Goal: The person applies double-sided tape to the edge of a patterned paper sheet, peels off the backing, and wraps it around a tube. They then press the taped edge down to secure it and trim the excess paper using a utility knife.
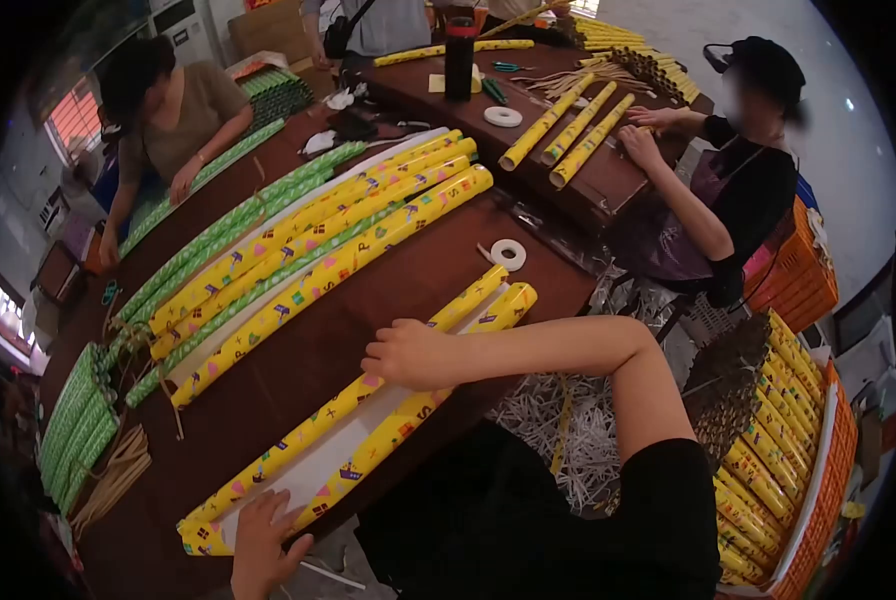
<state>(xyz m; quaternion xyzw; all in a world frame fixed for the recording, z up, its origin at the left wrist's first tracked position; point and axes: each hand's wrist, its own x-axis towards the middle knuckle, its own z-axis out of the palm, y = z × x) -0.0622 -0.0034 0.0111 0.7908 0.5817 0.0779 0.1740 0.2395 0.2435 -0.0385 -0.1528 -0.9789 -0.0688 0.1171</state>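
Observation:
In front of me lies a sheet of yellow printed wrapping paper [388, 440], white side up, with both long edges curled inward into rolls. My left hand [263, 540] rests at its near end, fingers apart on the white inside. Across the sheet's middle reaches my right arm. My right hand [411, 355] has its fingers curled over the far rolled edge; the fingertips are partly hidden. A roll of white tape [508, 254] lies just beyond the sheet's far end.
Yellow rolls [338, 250] and green rolls [238, 235] lie across the brown table [318, 350]. Brown paper strips [118, 475] sit at left. An orange crate [818, 470] full of yellow rolls and shredded paper [558, 430] are at right. Other people work around the table.

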